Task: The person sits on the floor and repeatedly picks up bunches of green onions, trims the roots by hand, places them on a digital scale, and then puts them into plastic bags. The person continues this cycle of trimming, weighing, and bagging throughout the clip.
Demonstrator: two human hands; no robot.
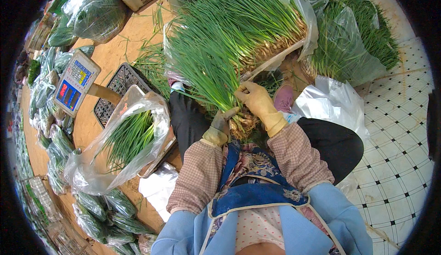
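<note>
My left hand [220,127], in a soiled yellowish glove, grips a bunch of spring onions [220,94] just above its rooty white bulbs. The green leaves fan away from me. Beside the stems my right hand [258,103], in a yellow rubber glove, has its fingers curled with thumb and fingertips together; whether a stem is pinched in them I cannot tell. Just beyond lies a large heap of spring onions [275,24] in a plastic-lined container, roots towards the right. To the left, an open plastic bag [86,172] holding more spring onions [132,141] rests on the scale's pan.
A digital scale display [76,83] stands at left by a black plastic crate [119,82]. Filled plastic bags [100,217] line the left side. At right are another bagged heap of greens [358,41], white plastic bags [332,103] and patterned flooring [389,151].
</note>
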